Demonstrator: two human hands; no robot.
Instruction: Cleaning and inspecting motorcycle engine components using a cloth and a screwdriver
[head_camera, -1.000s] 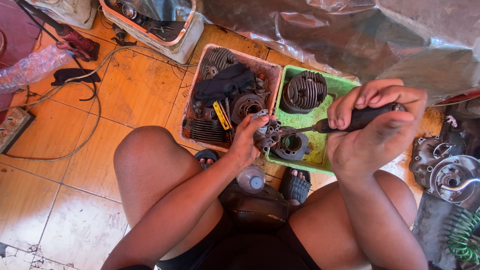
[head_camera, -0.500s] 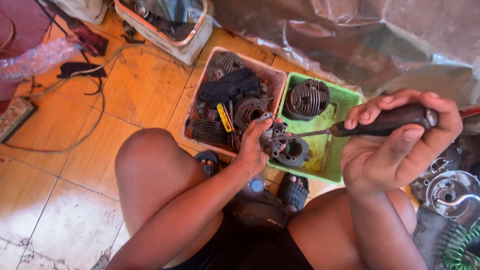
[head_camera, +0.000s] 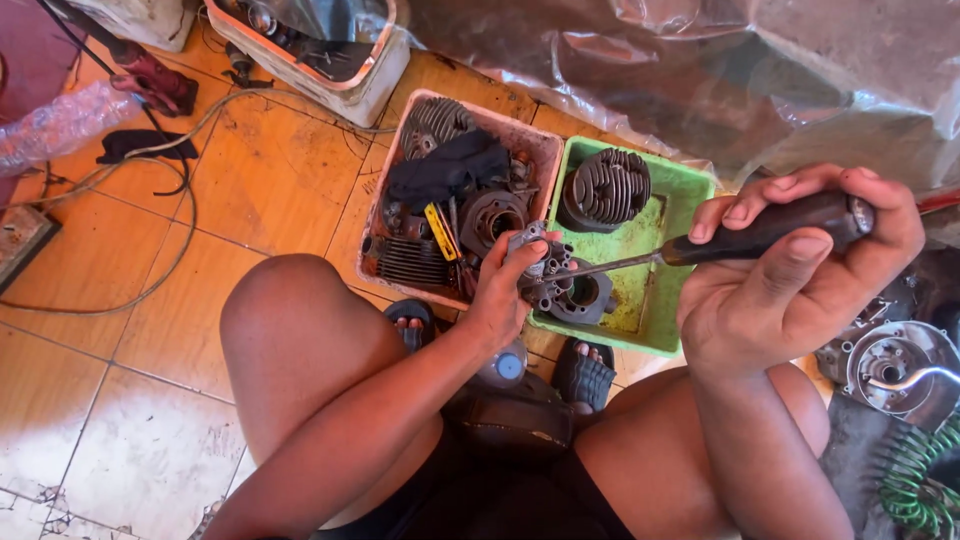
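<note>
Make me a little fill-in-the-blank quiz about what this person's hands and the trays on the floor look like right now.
1. The right hand grips the dark handle of a ____, its metal shaft pointing toward the left hand.
2. The left hand holds a small grey metal part above the edge of the ____ tray.
3. The finned cylinder lies alone at the far end of the green tray; the other tray, full of parts, is ____.

Missing words: screwdriver; green; pink
</note>
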